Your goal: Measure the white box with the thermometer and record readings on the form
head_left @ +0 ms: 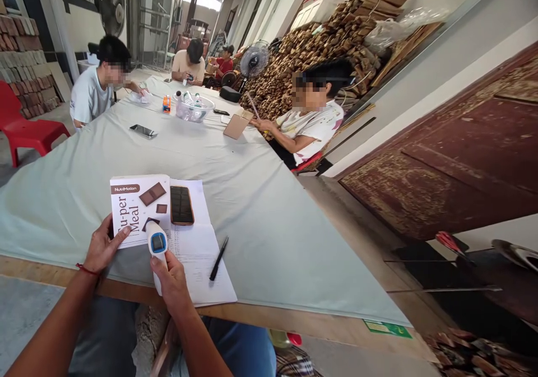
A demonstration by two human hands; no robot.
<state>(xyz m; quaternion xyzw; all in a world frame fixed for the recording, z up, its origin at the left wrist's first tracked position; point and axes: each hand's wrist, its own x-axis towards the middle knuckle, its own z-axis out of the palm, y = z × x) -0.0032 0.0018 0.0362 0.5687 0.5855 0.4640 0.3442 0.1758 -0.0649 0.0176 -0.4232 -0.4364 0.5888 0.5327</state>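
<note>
My left hand (103,243) grips the lower left corner of a white box (126,212) printed "NutriMotion", thumb on its front. In my right hand (171,280) is a white infrared thermometer (158,248) with a blue-framed screen facing me. Its head points at the box and overlaps the box's lower right part. Just right of the box, a dark phone with an orange edge (182,205) lies on printed sheets of paper (205,276). A black pen (219,259) rests on the right side of the paper.
A pale cloth covers the table (286,242). Farther up are a phone (143,131), an orange box (166,104), a clear basin of bottles (194,108) and a brown box (237,125). Several people sit around. A red chair (25,122) stands left; stacked firewood (319,46) lines the right.
</note>
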